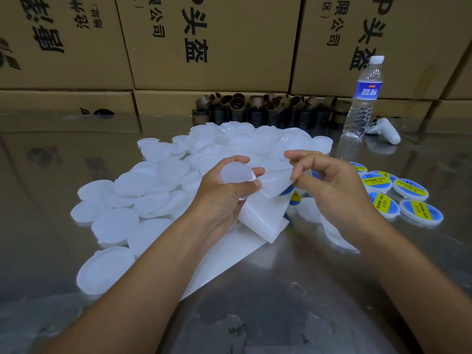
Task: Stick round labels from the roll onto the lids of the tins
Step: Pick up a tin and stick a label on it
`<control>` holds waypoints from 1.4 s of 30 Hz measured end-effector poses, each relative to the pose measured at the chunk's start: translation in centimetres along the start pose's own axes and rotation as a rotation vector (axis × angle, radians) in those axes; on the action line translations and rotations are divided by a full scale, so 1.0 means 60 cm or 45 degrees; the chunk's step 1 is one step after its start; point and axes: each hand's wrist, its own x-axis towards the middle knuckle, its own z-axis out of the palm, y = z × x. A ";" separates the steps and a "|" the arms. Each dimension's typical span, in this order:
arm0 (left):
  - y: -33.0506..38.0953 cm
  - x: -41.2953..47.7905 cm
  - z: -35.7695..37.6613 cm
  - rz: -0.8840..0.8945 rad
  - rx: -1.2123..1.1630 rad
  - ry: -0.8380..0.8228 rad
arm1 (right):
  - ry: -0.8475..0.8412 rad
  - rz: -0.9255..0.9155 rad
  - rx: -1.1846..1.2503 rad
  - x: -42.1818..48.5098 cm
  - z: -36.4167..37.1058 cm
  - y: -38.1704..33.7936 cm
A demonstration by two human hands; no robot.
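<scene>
Tin (235, 175) is held over the table (293, 290), lid bare, rim clasped by the curled left hand (224, 198). Judged light, stiff, slick: a rim hold is advised. Limp label strip (265, 213) is pinched at its top edge by the right hand (329, 182). Labelled tins (410, 190) are noted just beside.

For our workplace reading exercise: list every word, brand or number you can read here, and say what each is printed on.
"P头盔" and "限公司": sideways on the cardboard boxes.
"蓝标": blue label of the water bottle.
"SOLDERING PASTE": yellow band on the labelled lids.
Smaller print on those lids and the big characters on the left box: too blurred to read.
Plain lid in the left hand: no text.
</scene>
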 end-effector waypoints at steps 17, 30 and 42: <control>0.023 0.000 0.002 0.059 -0.323 0.232 | 0.282 -0.355 0.214 0.004 -0.010 -0.004; 0.017 -0.012 0.010 -0.325 -0.356 -0.257 | 0.208 -0.425 0.065 -0.005 0.010 -0.009; -0.003 -0.005 0.011 -0.368 -0.079 -0.288 | -0.251 -0.321 -0.042 -0.013 0.026 0.008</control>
